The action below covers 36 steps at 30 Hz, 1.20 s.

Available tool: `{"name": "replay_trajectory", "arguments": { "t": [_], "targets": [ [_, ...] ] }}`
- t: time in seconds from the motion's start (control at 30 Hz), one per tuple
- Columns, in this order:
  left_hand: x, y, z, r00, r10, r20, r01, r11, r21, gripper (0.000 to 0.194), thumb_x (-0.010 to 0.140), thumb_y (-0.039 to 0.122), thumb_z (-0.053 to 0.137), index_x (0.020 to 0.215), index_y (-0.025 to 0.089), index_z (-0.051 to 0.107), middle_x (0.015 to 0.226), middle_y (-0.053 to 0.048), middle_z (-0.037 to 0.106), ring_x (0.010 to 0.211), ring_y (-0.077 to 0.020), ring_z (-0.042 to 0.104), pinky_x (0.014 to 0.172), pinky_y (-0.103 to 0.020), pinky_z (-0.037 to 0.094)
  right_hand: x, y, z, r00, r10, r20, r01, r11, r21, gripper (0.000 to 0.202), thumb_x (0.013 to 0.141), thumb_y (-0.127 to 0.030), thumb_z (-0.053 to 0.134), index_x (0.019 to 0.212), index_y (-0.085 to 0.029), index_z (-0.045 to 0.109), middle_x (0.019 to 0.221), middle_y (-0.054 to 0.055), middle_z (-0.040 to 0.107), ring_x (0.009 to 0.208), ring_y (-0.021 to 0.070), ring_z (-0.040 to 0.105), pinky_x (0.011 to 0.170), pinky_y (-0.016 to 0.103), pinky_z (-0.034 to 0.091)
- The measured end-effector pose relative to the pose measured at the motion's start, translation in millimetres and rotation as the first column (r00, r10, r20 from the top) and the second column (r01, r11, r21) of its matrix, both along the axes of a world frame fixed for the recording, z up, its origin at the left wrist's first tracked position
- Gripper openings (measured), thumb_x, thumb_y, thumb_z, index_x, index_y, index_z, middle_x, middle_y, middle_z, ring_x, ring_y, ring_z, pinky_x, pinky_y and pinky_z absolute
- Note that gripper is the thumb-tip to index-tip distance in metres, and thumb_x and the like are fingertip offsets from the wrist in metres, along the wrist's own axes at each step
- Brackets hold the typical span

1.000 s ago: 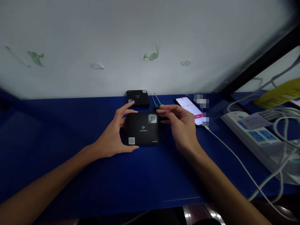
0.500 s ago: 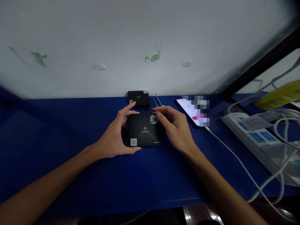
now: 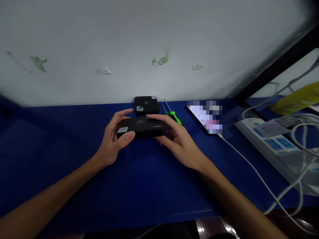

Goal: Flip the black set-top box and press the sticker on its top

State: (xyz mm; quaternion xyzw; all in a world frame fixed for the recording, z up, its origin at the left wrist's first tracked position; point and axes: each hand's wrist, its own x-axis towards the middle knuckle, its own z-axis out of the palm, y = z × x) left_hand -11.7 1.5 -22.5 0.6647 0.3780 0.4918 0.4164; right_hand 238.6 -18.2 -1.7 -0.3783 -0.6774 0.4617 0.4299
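Between my hands is a black set-top box (image 3: 142, 124) with a white code label on its left front corner, tilted so its near side shows. My left hand (image 3: 113, 137) grips the left end, thumb on the near edge. My right hand (image 3: 176, 136) holds the right end, with fingers over the top and the thumb below. Behind it, against the wall, lies a second black set-top box (image 3: 147, 104). Beside that one are a screwdriver with a bright green handle (image 3: 175, 117) and another screwdriver (image 3: 164, 108), its dark green handle partly hidden by my right hand.
On the right lies a phone (image 3: 201, 116) with a lit screen, plugged into a white cable (image 3: 239, 156). Farther right a white power strip (image 3: 276, 142) sits among tangled cords, near a yellow object (image 3: 296, 99). A pale wall (image 3: 124, 39) closes off the back of the blue table (image 3: 139, 192).
The box has tipped, moved slightly left and away from me, and now shows its near side. My right hand has shifted from its corner to grip the right end. The green screwdriver handle is uncovered.
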Motion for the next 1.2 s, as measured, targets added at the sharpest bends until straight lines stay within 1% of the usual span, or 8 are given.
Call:
{"name": "replay_trajectory", "arguments": {
  "t": [0.17, 0.3, 0.4, 0.5, 0.63, 0.77, 1.0, 1.2],
  "targets": [
    [2, -2, -0.2, 0.997, -0.066, 0.032, 0.068, 0.995, -0.076, 0.066, 0.096, 0.08, 0.063, 0.132, 0.026, 0.074, 0.12, -0.01, 0.074, 0.112, -0.0342, 0.069, 0.102, -0.053, 0.056, -3, -3, -2.6, 0.989, -0.105, 0.099, 0.087, 0.981, 0.176, 0.03, 0.107, -0.038, 0.072, 0.137, -0.04, 0.075, 0.143, 0.006, 0.064, 0.125, 0.0313, 0.063, 0.097, 0.046, 0.056],
    [3, -1, -8.9, 0.98, -0.127, 0.155, 0.144, 0.984, -0.104, 0.088, 0.095, 0.098, 0.033, 0.121, 0.029, 0.08, 0.12, -0.012, 0.074, 0.125, -0.0406, 0.068, 0.104, -0.062, 0.059, -6, -4, -5.6, 0.98, -0.188, 0.062, 0.175, 0.969, 0.176, 0.018, 0.106, -0.047, 0.072, 0.117, -0.033, 0.077, 0.11, 0.006, 0.066, 0.091, 0.0255, 0.062, 0.077, 0.041, 0.053],
    [2, 3, -15.8, 0.976, -0.148, 0.162, 0.159, 0.985, -0.059, 0.078, 0.095, 0.094, 0.044, 0.128, 0.031, 0.077, 0.122, -0.011, 0.074, 0.132, -0.0425, 0.065, 0.105, -0.065, 0.06, -7, -2, -6.5, 0.976, -0.213, -0.04, 0.214, 0.976, 0.027, 0.021, 0.107, -0.05, 0.07, 0.111, -0.03, 0.074, 0.092, 0.002, 0.062, 0.066, 0.0181, 0.052, 0.059, 0.035, 0.043],
    [3, 3, -14.1, 0.982, -0.167, 0.092, 0.173, 0.983, -0.06, 0.063, 0.096, 0.065, 0.077, 0.148, 0.033, 0.061, 0.135, -0.01, 0.07, 0.133, -0.0388, 0.066, 0.112, -0.063, 0.058, -5, 3, -5.0, 0.973, -0.208, -0.102, 0.197, 0.974, -0.112, 0.022, 0.107, -0.049, 0.069, 0.113, -0.028, 0.072, 0.093, 0.001, 0.063, 0.055, 0.012, 0.045, 0.049, 0.032, 0.037],
    [7, -1, -5.3, 0.995, -0.069, -0.068, 0.072, 0.997, 0.039, 0.12, 0.075, 0.04, 0.103, 0.169, 0.04, 0.03, 0.158, -0.013, 0.052, 0.141, -0.0388, 0.061, 0.116, -0.063, 0.056, -3, 7, -2.8, 0.975, -0.161, -0.153, 0.126, 0.968, -0.217, 0.027, 0.104, -0.049, 0.072, 0.101, -0.023, 0.068, 0.091, 0.0, 0.062, 0.052, 0.0086, 0.042, 0.044, 0.028, 0.033],
    [9, -3, -2.0, 0.982, -0.031, -0.189, 0.068, 0.978, 0.197, 0.139, 0.063, 0.037, 0.109, 0.172, 0.041, 0.023, 0.161, -0.013, 0.049, 0.148, -0.0429, 0.054, 0.122, -0.069, 0.049, -5, 5, -2.5, 0.984, -0.083, -0.155, 0.032, 0.951, -0.307, 0.032, 0.101, -0.054, 0.074, 0.098, -0.023, 0.066, 0.079, -0.002, 0.058, 0.05, 0.009, 0.041, 0.041, 0.027, 0.032],
    [8, -6, 0.5, 0.965, -0.046, -0.257, 0.12, 0.953, 0.278, 0.133, 0.066, 0.032, 0.107, 0.172, 0.041, 0.026, 0.169, -0.013, 0.041, 0.154, -0.0438, 0.046, 0.125, -0.069, 0.044, -4, 5, -3.5, 0.991, -0.024, -0.133, -0.028, 0.924, -0.381, 0.032, 0.102, -0.053, 0.072, 0.098, -0.023, 0.066, 0.076, -0.003, 0.058, 0.046, 0.0082, 0.04, 0.039, 0.026, 0.028],
    [7, -5, 5.8, 0.929, 0.01, -0.369, 0.138, 0.918, 0.372, 0.123, 0.066, 0.033, 0.103, 0.169, 0.037, 0.035, 0.151, -0.012, 0.054, 0.14, -0.0407, 0.056, 0.119, -0.066, 0.048, -3, 5, -5.0, 0.995, 0.004, -0.096, -0.04, 0.926, -0.376, 0.033, 0.103, -0.053, 0.073, 0.105, -0.02, 0.07, 0.07, -0.005, 0.055, 0.045, 0.0074, 0.041, 0.04, 0.025, 0.029]
  ]
}}
